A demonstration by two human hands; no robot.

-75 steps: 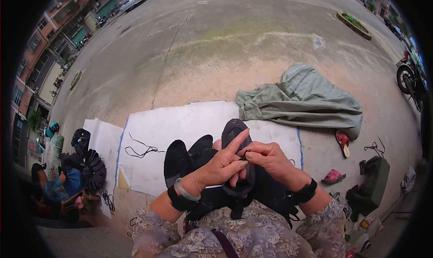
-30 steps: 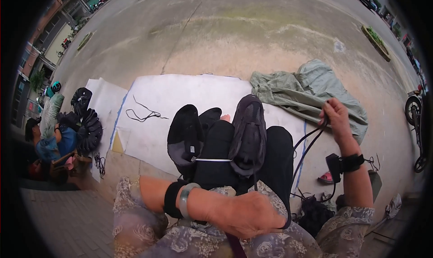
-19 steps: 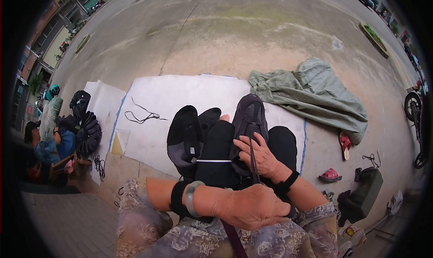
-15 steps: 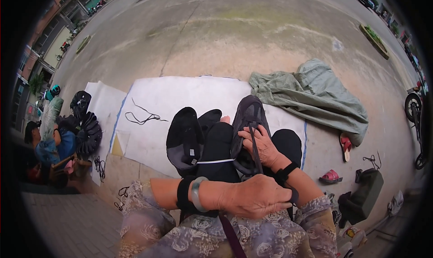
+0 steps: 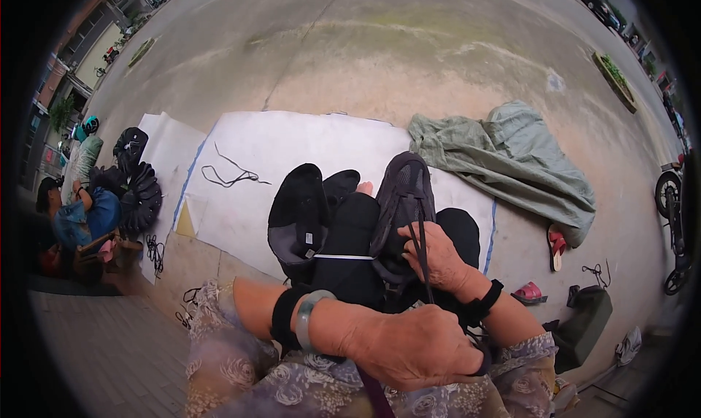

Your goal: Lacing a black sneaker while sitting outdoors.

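A dark grey lace-up shoe (image 5: 403, 181) rests toe outward in front of me. Its dark laces (image 5: 421, 257) run taut from the front of the shoe back toward me. My right hand (image 5: 438, 257) is closed around the laces beside the shoe. Nearer to me, my left hand (image 5: 416, 345) is a fist across my lap, the lace leading into it; the gripped end is hidden. A black shoe (image 5: 298, 206) with a grey lining and a white label lies to the left. Rounded black shapes, one crossed by a white band (image 5: 343, 257), sit beside the grey shoe.
A white sheet (image 5: 248, 140) covers the ground ahead, with a loose dark lace (image 5: 230, 178) on it. A grey-green cloth (image 5: 511, 155) lies at the right, near red slippers (image 5: 556, 246) and a dark bin-like object (image 5: 584, 327). Another person (image 5: 80, 213) sits far left beside a pile of black shoes (image 5: 139, 199).
My left fist has moved down and slightly right, toward me. My right hand has slid back from the top of the shoe, and a longer stretch of lace shows.
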